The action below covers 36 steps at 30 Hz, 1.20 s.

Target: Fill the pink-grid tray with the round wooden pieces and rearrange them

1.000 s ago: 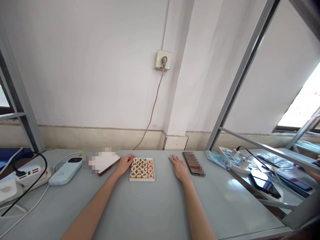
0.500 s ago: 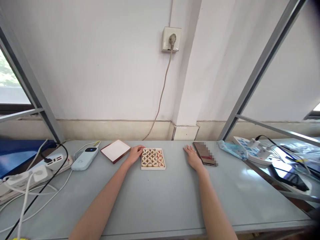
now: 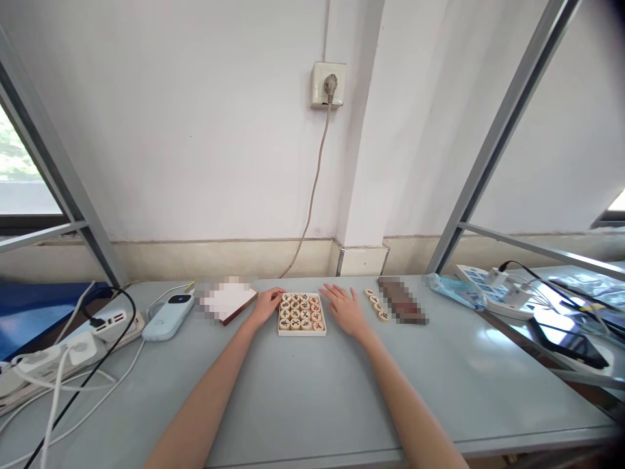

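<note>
Leftward goes our right hand (image 3: 343,311), fingers spread wide, baring four loose discs (image 3: 383,316); between our hands sits the white tray (image 3: 301,333) of packed discs (image 3: 295,323), our left hand (image 3: 266,306) at its edge, grip we cannot tell.

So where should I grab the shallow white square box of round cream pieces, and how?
Probably by the left and right walls of the box, one hand from each side: it lies flat, open-topped, and the round pieces crowd its inside. The left hand is at its left edge, the right hand near its right.
</note>
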Motion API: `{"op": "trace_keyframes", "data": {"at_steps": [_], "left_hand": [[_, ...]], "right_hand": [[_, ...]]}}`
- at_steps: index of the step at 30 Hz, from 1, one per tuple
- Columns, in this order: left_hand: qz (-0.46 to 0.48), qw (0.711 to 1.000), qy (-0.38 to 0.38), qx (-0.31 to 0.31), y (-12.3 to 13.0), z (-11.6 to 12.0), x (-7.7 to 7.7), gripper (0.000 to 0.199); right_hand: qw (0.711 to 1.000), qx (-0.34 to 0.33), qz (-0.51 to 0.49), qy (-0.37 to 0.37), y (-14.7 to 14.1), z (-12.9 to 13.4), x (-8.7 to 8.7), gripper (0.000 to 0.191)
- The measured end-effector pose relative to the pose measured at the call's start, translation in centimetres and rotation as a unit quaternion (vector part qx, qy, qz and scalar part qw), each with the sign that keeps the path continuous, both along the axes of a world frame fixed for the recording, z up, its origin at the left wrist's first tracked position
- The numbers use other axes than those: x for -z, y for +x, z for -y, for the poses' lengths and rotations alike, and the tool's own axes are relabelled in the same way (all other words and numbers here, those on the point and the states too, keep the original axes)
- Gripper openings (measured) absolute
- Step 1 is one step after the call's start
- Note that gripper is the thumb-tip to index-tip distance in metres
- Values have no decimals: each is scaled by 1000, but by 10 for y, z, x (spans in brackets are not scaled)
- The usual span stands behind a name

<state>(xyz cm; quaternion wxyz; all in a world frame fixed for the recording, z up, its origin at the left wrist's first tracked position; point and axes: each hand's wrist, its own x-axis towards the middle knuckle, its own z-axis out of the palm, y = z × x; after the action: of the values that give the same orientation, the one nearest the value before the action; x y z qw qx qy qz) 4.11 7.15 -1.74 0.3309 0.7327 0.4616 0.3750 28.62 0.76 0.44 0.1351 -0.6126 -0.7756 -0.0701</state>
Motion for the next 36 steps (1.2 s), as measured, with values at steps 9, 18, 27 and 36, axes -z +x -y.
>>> {"op": "trace_keyframes", "data": {"at_steps": [9,18,27,36], "left_hand": [[23,996,-15,89,6,9,-5,31],[30,995,-12,97,6,12,-9,29],[13,996,-42,78,6,9,-6,33],[-3,997,-35,70,5,10,-5,36]], "right_hand": [[983,-121,-124,-68,-17,5,-8,38],[985,-107,-137,1,-22,4,-7,27],[986,127,-37,105,31,-3,7,34],[970,194,67,129,40,-1,14,36]]}}
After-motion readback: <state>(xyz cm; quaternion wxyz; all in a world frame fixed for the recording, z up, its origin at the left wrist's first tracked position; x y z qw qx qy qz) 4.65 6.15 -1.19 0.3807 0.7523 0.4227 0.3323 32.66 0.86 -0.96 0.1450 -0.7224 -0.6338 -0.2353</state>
